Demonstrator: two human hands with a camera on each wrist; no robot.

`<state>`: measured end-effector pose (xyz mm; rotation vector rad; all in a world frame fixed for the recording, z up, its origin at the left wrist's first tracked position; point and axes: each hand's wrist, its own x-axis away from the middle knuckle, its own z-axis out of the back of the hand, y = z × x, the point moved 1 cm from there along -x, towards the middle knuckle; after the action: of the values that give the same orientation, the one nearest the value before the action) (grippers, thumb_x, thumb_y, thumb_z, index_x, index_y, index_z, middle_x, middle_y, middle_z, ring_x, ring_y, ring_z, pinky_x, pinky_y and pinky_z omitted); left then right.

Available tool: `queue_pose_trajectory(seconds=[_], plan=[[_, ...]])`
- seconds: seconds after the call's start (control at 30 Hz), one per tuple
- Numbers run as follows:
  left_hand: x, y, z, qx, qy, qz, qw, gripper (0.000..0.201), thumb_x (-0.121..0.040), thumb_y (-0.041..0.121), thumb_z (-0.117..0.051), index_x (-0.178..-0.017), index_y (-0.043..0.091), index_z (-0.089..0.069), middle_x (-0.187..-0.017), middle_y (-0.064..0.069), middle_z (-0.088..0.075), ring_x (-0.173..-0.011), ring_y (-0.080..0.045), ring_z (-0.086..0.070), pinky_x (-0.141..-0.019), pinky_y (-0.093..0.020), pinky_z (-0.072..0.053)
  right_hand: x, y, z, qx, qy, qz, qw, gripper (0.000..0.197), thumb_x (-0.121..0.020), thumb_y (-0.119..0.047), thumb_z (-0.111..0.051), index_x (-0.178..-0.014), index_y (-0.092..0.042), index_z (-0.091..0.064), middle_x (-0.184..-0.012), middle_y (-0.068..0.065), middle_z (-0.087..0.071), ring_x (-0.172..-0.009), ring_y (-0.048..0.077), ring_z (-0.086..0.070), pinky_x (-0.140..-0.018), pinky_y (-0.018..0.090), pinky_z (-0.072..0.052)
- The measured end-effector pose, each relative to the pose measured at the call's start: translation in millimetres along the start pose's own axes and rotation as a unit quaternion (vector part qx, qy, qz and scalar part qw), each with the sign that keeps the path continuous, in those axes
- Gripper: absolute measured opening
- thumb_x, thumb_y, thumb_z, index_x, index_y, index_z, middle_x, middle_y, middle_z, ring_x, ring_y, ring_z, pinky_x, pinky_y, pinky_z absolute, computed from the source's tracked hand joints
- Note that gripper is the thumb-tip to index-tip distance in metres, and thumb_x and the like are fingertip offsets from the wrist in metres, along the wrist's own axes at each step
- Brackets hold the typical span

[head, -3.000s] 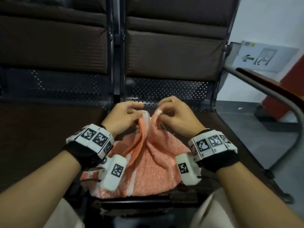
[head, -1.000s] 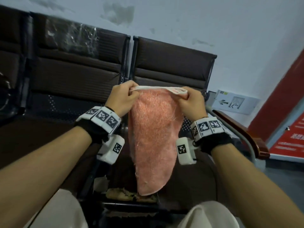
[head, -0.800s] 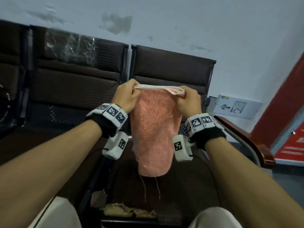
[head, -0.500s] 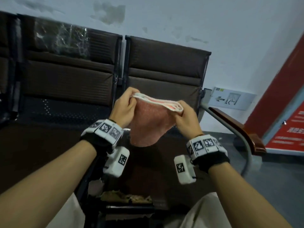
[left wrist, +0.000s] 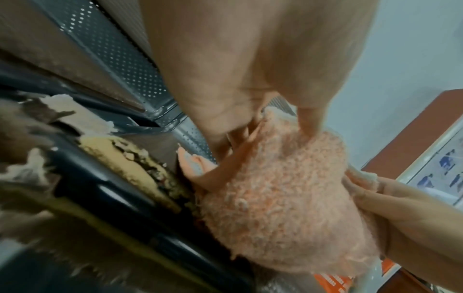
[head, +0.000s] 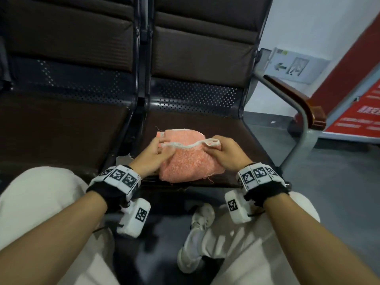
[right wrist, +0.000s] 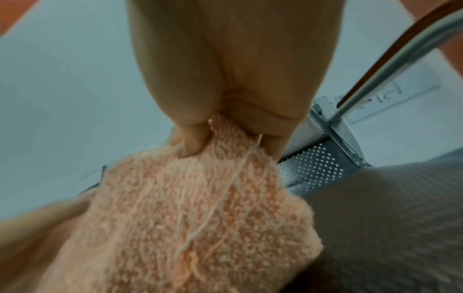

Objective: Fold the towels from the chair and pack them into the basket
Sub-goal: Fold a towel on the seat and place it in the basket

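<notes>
A fuzzy salmon-pink towel (head: 190, 161) with a white hem lies bunched on the front of the dark brown chair seat (head: 232, 128). My left hand (head: 158, 149) pinches the hem's left end, and my right hand (head: 216, 144) pinches its right end, the hem stretched between them. In the left wrist view the towel (left wrist: 280, 194) bulges below my left fingers (left wrist: 308, 126), with my right hand (left wrist: 391, 200) at its far side. The right wrist view shows my right hand (right wrist: 225, 136) gripping the towel (right wrist: 200, 218) at its top. No basket is in view.
A second brown seat (head: 61, 130) adjoins on the left. A metal armrest (head: 298, 103) with a wooden top stands on the right, over grey floor. My knees and a white shoe (head: 197, 229) are below the seat edge. Torn padding (left wrist: 125, 158) shows at the seat front.
The towel, held up hanging in the air by its hem, has been lowered onto the seat and now lies doubled over. Both hands came down with it, still holding the hem.
</notes>
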<state>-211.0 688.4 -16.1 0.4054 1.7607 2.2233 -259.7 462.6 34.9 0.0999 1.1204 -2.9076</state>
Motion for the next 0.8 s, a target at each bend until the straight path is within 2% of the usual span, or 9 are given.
queue_pose_trajectory(seconds=[0.1, 0.17, 0.27, 0.37, 0.43, 0.53, 0.67, 0.73, 0.8], plan=[[-2, -12, -2, 0.003, -0.09, 0.003, 0.996, 0.06, -0.074, 0.02, -0.077, -0.124, 0.024, -0.045, -0.115, 0.012, -0.06, -0.101, 0.005, -0.06, -0.079, -0.011, -0.049, -8, 8, 0, -0.042, 0.022, -0.028, 0.998, 0.022, -0.088, -0.024, -0.065, -0.103, -0.008, -0.067, -0.097, 0.005, -0.069, -0.095, 0.02, -0.063, -0.087, 0.037, -0.049], [-10, -17, -2, -0.072, -0.097, 0.024, 0.992, 0.053, -0.079, 0.019, -0.074, -0.126, 0.018, -0.05, -0.116, 0.007, -0.061, -0.105, -0.002, -0.059, -0.084, -0.015, -0.048, -20, 13, 0, -0.066, 0.053, -0.043, 0.996, 0.021, -0.088, -0.024, -0.066, -0.102, -0.009, -0.067, -0.097, 0.004, -0.069, -0.096, 0.02, -0.064, -0.088, 0.039, -0.05], [-32, -15, 2, -0.032, -0.029, 0.024, 0.999, 0.028, -0.09, 0.02, -0.061, -0.117, 0.018, -0.057, -0.107, 0.003, -0.065, -0.102, -0.016, -0.063, -0.086, -0.029, -0.05, -42, 20, 1, -0.125, 0.07, -0.067, 0.987, 0.026, -0.083, -0.03, -0.071, -0.102, -0.015, -0.064, -0.097, -0.004, -0.068, -0.092, 0.011, -0.065, -0.08, 0.03, -0.054], [-59, -5, 10, -0.036, 0.04, -0.008, 0.999, 0.024, -0.094, 0.025, -0.054, -0.118, 0.024, -0.057, -0.108, 0.008, -0.064, -0.102, -0.012, -0.06, -0.088, -0.03, -0.046, -64, 32, -3, -0.177, -0.064, -0.134, 0.973, 0.054, -0.071, -0.025, -0.082, -0.114, -0.021, -0.049, -0.099, -0.008, -0.065, -0.08, 0.0, -0.067, -0.058, 0.018, -0.053], [-77, -4, 15, -0.068, 0.074, -0.014, 0.995, 0.029, -0.095, 0.029, -0.051, -0.123, 0.023, -0.056, -0.114, 0.006, -0.062, -0.105, -0.012, -0.058, -0.091, -0.03, -0.044, -76, 40, -7, -0.165, -0.121, -0.167, 0.964, 0.063, -0.071, -0.008, -0.081, -0.122, -0.018, -0.044, -0.095, -0.004, -0.064, -0.073, 0.005, -0.067, -0.049, 0.02, -0.051], [-98, -12, 19, -0.091, 0.086, 0.02, 0.992, 0.032, -0.096, 0.029, -0.049, -0.125, 0.018, -0.054, -0.119, -0.001, -0.063, -0.109, -0.019, -0.058, -0.096, -0.036, -0.045, -97, 50, -13, -0.13, -0.081, -0.183, 0.971, 0.058, -0.077, -0.005, -0.076, -0.126, -0.013, -0.046, -0.087, 0.001, -0.063, -0.068, 0.012, -0.065, -0.044, 0.022, -0.048], [-114, -30, 16, -0.199, 0.06, 0.103, 0.973, 0.035, -0.093, 0.032, -0.053, -0.119, 0.009, -0.051, -0.114, -0.009, -0.062, -0.104, -0.026, -0.059, -0.085, -0.034, -0.046, -110, 58, -27, 0.022, -0.118, -0.235, 0.965, 0.052, -0.076, -0.012, -0.076, -0.121, -0.015, -0.048, -0.106, 0.005, -0.062, -0.09, 0.022, -0.065, -0.064, 0.034, -0.056], [-118, -38, 15, -0.138, 0.039, 0.158, 0.977, 0.048, -0.087, 0.029, -0.062, -0.127, 0.01, -0.045, -0.117, -0.008, -0.06, -0.105, -0.024, -0.059, -0.091, -0.036, -0.047, -109, 62, -34, 0.089, -0.141, -0.262, 0.951, 0.059, -0.076, -0.018, -0.076, -0.125, -0.013, -0.044, -0.119, 0.008, -0.058, -0.105, 0.025, -0.06, -0.081, 0.037, -0.053], [-119, -41, 18, -0.065, 0.028, 0.184, 0.98, 0.063, -0.081, 0.021, -0.07, -0.134, 0.012, -0.037, -0.122, -0.007, -0.057, -0.109, -0.023, -0.058, -0.097, -0.043, -0.047, -107, 60, -37, 0.105, -0.12, -0.249, 0.955, 0.062, -0.076, -0.019, -0.076, -0.125, -0.014, -0.038, -0.122, 0.008, -0.053, -0.109, 0.025, -0.056, -0.087, 0.035, -0.049]])
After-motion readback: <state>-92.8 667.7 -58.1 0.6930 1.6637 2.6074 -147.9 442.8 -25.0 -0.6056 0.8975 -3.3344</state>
